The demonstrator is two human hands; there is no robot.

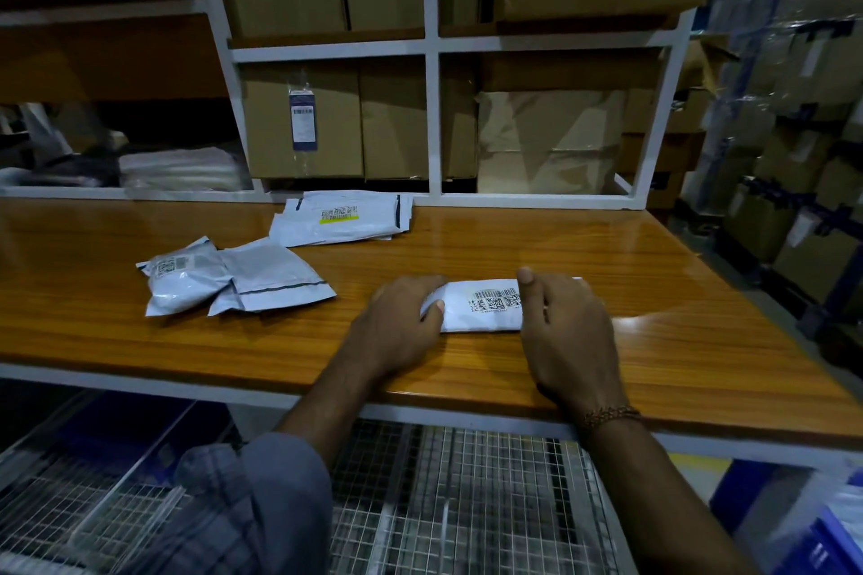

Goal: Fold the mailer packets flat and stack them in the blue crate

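Barcode and QR codes, unreadable, mark the white plastic mailer packet (481,306), folded flat. Left hand (397,327) grips its 9 o'clock end; right hand (567,332) presses flat at 3 o'clock.

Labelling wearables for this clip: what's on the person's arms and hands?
Bare hands, no gloves. The left arm has a grey-blue faintly checked sleeve pushed up near the elbow. The right wrist wears a brown beaded bracelet; no sleeve shows on that forearm.

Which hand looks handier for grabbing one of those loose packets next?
Probably the left hand. The two loose packets lie on its side of the table, while the right hand would have to cross over the folded packet.
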